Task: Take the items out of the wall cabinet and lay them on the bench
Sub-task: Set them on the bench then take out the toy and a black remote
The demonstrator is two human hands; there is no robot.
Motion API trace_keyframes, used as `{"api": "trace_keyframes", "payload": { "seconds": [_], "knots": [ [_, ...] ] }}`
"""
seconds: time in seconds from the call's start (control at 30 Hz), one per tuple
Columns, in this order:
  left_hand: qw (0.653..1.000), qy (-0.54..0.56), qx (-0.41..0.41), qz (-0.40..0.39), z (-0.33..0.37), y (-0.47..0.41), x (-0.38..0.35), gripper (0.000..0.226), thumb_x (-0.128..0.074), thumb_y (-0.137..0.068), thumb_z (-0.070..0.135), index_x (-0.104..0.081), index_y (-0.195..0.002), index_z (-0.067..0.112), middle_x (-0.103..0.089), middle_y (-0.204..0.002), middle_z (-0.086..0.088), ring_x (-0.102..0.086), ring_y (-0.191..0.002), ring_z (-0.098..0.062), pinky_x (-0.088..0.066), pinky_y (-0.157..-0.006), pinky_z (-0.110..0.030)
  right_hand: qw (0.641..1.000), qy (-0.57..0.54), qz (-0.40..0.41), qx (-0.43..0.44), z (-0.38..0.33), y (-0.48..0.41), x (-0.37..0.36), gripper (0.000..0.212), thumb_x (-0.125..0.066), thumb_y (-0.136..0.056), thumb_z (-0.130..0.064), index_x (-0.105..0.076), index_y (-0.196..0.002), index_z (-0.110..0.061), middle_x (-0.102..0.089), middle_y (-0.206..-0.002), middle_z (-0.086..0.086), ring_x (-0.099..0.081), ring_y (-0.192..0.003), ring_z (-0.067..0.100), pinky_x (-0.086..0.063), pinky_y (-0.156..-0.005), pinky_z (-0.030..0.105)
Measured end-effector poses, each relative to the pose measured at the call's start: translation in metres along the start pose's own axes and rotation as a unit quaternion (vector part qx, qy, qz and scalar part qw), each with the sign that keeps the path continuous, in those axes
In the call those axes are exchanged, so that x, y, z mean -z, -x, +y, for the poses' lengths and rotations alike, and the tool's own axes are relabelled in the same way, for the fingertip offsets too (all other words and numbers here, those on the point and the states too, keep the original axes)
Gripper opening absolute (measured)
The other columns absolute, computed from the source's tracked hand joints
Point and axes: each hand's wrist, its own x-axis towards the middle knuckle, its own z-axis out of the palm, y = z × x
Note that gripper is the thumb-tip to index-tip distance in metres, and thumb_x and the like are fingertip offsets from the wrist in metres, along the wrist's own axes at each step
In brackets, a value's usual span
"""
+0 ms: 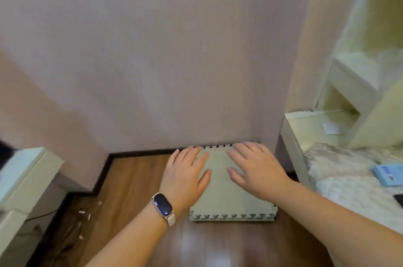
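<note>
Pinkish wall (152,48) is being shown across most of the view, with wood floor (135,190) below it and a grey foam mat (226,201) with jigsaw edges being kept flat on the floor at 6 o'clock, tight to the skirting.

Both hands are being held out over that mat, the left hand (187,174) at its 9 o'clock side and the right hand (255,170) at its 3 o'clock side. The fingers (192,153) are being kept straight and spread and nothing is being gripped. Whether the palms are actually being pressed on the mat can't be told.

Step-wise, it looks like nothing is being carried right now, so a fetch is probably being set up. No closed wall cabinet is being shown. A cream shelf unit (359,83) is being seen at 2 o'clock, its visible cubbies looking bare, so the items can't be placed from here. Next move is probably calling for a turn and a reach up towards wherever they're being stored.

Writing-wise, nothing is being made out:
- the blue item (390,174) on the bedding (349,190) at 3 o'clock is too blurred
- the white slip (331,128) on the cream surface (305,123) looks blank
- the band (163,204) on the left wrist is showing a dark face
</note>
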Motion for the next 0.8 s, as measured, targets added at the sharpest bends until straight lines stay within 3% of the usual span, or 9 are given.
{"api": "trace_keyframes", "payload": {
  "seconds": [0.2,0.43,0.8],
  "knots": [
    [0.994,-0.025,0.1,0.032,-0.11,0.105,0.051,0.043,-0.049,-0.088,0.045,-0.063,-0.123,0.023,-0.062,-0.127,-0.001,-0.055,-0.121,-0.022,-0.037,-0.105,-0.043,0.993,-0.01,0.018,0.114,-0.143,-0.056,-0.019,0.044,-0.047,-0.087,-0.046,-0.066,-0.113,-0.016,-0.066,-0.11,0.004,-0.061,-0.101,0.028,-0.048,-0.086,0.04],
    [0.968,-0.062,0.24,0.042,-0.204,0.227,0.098,0.045,-0.046,-0.09,0.046,-0.06,-0.127,0.024,-0.06,-0.13,0.0,-0.052,-0.125,-0.021,-0.035,-0.107,-0.043,0.967,-0.022,0.007,0.255,-0.299,-0.098,-0.045,0.047,-0.046,-0.088,-0.048,-0.065,-0.118,-0.016,-0.066,-0.117,0.005,-0.059,-0.11,0.029,-0.047,-0.092,0.041],
    [0.907,-0.124,0.397,0.066,-0.284,0.325,0.148,0.043,-0.048,-0.091,0.044,-0.062,-0.126,0.024,-0.062,-0.128,0.0,-0.054,-0.121,-0.021,-0.04,-0.103,-0.044,0.894,-0.072,-0.004,0.442,-0.451,-0.167,-0.072,0.048,-0.042,-0.093,-0.047,-0.062,-0.124,-0.016,-0.065,-0.123,0.007,-0.058,-0.115,0.029,-0.045,-0.099,0.042]
  ]
}}
